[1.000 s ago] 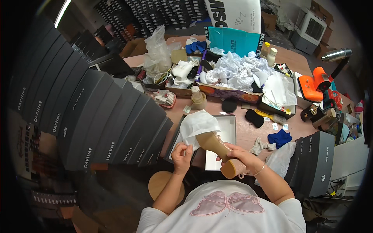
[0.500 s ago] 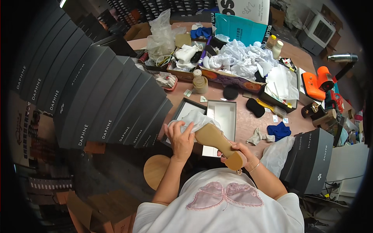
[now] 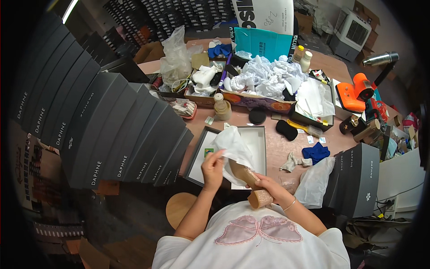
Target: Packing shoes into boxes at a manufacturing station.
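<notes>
A tan high-heeled shoe [image 3: 244, 173] is in my right hand [image 3: 274, 188], whose fingers close round its middle. Its thick heel [image 3: 260, 199] points toward my body. The toe end sits inside a thin white bag [image 3: 234, 142], which hides it. My left hand [image 3: 212, 170] pinches the edge of that bag between thumb and fingers, left of the shoe. Beneath them on the table lies an open grey shoe box [image 3: 263, 148] with a white inside, partly covered by the bag.
Tall stacks of dark grey shoe boxes [image 3: 101, 134] rise at the left, with more [image 3: 358, 179] at the right. Behind stand a carton of crumpled paper [image 3: 264, 76], a glue bottle [image 3: 221, 107] and an orange tool [image 3: 351, 96]. A brush [image 3: 309, 130] and blue cloth [image 3: 317, 152] lie right.
The bag has come further over the toe and front of the shoe. My left hand has shifted slightly right and down, and the shoe has turned more upright. The view has tilted a little.
</notes>
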`<state>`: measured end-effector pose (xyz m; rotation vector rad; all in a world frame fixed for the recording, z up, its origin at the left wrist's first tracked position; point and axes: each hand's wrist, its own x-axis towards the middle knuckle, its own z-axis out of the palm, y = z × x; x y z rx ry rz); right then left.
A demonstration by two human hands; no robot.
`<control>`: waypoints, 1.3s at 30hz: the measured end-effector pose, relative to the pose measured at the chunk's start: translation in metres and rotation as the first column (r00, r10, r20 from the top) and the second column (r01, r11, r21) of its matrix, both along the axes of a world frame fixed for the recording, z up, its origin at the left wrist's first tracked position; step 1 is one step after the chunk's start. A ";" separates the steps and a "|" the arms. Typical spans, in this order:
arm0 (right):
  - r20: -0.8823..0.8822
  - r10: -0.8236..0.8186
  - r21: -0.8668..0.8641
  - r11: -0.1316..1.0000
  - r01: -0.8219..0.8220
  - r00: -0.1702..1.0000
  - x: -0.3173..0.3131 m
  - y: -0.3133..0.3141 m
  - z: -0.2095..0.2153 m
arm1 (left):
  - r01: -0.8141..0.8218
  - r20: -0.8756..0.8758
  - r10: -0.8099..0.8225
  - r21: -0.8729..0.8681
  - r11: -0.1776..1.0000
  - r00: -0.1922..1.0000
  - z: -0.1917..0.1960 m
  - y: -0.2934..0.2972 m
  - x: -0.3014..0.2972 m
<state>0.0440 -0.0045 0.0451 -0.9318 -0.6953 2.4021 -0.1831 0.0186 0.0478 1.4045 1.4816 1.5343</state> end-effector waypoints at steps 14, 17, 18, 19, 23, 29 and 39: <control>-0.053 -0.113 -0.029 0.993 0.112 0.992 -0.021 0.011 -0.044 | 0.280 -0.452 -0.179 0.167 0.945 0.874 0.035 -0.013 0.010; -0.171 -0.453 -0.253 0.878 0.406 0.875 -0.031 0.013 -0.058 | 0.445 -0.501 -0.299 0.200 0.873 0.812 0.032 -0.020 0.019; -0.100 -0.561 -0.217 0.819 0.532 0.822 -0.038 0.016 -0.070 | 0.553 -0.532 -0.344 0.303 0.777 0.774 0.036 -0.022 0.034; -0.137 -0.551 0.010 0.830 0.558 0.823 -0.042 0.021 -0.081 | 0.637 -0.556 -0.419 0.282 0.717 0.718 0.031 -0.027 0.044; 0.048 -0.453 0.452 0.805 0.385 0.890 -0.045 0.043 -0.090 | 0.676 -0.569 -0.473 0.212 0.706 0.673 0.014 -0.042 0.051; 0.127 -0.524 0.452 0.786 0.422 0.842 -0.025 0.046 -0.084 | 0.764 -0.492 -0.620 0.164 0.624 0.611 0.027 -0.035 0.069; 0.116 -0.768 0.399 0.616 0.679 0.629 0.033 0.043 -0.091 | 0.967 -0.549 -0.796 0.123 0.224 0.254 0.019 -0.042 0.112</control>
